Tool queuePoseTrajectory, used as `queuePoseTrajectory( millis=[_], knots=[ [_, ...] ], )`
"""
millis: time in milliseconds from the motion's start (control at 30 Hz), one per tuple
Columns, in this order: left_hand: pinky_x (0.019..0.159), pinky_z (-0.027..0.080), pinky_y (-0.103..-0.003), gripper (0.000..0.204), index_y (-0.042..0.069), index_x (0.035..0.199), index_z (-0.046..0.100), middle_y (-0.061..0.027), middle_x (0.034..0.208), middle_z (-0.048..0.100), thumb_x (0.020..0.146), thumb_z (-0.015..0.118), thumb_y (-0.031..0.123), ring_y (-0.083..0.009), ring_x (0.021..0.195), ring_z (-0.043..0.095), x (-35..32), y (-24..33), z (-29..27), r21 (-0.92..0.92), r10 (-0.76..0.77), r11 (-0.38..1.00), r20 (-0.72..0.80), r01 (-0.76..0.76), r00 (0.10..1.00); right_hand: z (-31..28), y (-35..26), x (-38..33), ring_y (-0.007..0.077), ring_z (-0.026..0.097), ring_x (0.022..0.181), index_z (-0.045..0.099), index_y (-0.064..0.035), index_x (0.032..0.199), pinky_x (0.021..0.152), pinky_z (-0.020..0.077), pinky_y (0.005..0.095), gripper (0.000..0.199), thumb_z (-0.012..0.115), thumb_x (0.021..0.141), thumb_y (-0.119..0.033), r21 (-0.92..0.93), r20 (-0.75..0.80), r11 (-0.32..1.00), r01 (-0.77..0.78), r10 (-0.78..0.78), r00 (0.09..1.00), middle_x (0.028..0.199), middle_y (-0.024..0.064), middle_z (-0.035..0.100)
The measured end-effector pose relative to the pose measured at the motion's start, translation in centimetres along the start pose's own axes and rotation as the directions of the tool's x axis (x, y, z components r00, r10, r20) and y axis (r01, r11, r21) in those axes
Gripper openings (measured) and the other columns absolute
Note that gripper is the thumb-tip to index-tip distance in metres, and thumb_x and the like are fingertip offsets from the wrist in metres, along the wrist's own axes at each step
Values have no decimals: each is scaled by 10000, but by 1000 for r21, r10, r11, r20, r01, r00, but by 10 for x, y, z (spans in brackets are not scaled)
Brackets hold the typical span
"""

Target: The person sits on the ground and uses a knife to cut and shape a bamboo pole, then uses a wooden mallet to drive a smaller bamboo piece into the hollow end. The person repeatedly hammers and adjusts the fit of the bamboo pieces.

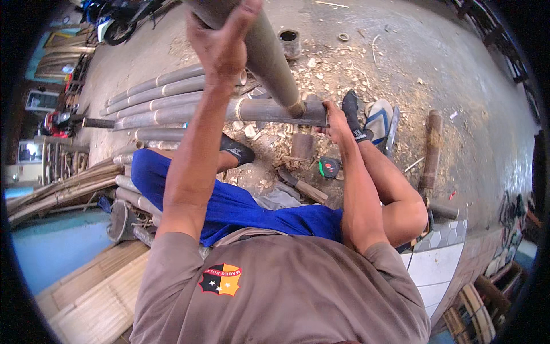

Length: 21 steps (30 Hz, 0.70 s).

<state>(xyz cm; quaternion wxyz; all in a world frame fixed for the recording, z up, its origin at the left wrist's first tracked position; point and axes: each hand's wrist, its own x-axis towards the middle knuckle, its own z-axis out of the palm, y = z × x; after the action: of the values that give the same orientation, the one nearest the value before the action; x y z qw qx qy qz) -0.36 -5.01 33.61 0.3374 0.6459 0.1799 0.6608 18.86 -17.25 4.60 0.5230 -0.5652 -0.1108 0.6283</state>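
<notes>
Over a chip-strewn concrete floor (452,74), we see one slanted, round bamboo pole (263,54), upper centre, the left hand (222,49) clamping its fingers there; one level pole (258,111), centre, the right hand (339,121) clamping its end.

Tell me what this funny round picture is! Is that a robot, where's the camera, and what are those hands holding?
No robot here: it's a person, bare-handed. The camera is worn on their head and looks down, so you see their own shirt and blue shorts. Its very wide lens makes straight edges look bent near the rim.

The left hand grips a slanting pole. The right hand holds the end of a lying pole, and the slanting one's lower end seems to rest on it.

On the floor are pale chips, a tape measure, a flip-flop and, to the left, more poles.
</notes>
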Motion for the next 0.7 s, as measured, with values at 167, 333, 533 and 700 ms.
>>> queuePoseTrajectory(
  millis=[167, 333, 533, 700],
  knots=[
    [776, 580, -351, 643, 7, 1175, 523, -111, 997, 684, 774, 891, 348, -191, 871, 685, -54, -15, 45, 41, -131, 991, 13, 131, 991, -38, 42, 23, 273, 714, 755, 628, 34, 1229, 531, 606, 415, 460, 565, 991, -354, -412, -128, 910, 53, -116, 985, 974, 151, 687],
    [776, 577, -338, 675, 15, 1131, 508, -97, 984, 687, 713, 946, 312, -171, 868, 691, -82, -32, 31, 65, -147, 987, 4, 147, 989, -25, -8, -16, 155, 660, 716, 663, -1, 1046, 552, 537, 323, 402, 651, 979, -397, -465, -105, 869, 170, -244, 964, 854, 48, 641],
    [848, 559, -350, 754, -17, 1177, 577, -112, 1018, 717, 704, 930, 452, -187, 950, 692, -85, -38, 22, -63, -357, 928, 130, 367, 925, 81, -163, -130, 181, 697, 921, 617, 38, 1304, 804, 556, 327, 526, 691, 983, -373, -218, 104, 417, 882, -889, 446, 1035, 111, 732],
    [872, 543, -352, 734, -9, 1136, 652, -96, 1051, 723, 676, 919, 496, -188, 991, 691, -114, -65, 5, -63, -447, 882, 205, 467, 871, 157, -207, -165, 233, 676, 1034, 540, -3, 1354, 908, 579, 382, 786, 898, 738, -334, -176, 325, 371, 912, -852, 409, 1174, 134, 672]
  ],
)
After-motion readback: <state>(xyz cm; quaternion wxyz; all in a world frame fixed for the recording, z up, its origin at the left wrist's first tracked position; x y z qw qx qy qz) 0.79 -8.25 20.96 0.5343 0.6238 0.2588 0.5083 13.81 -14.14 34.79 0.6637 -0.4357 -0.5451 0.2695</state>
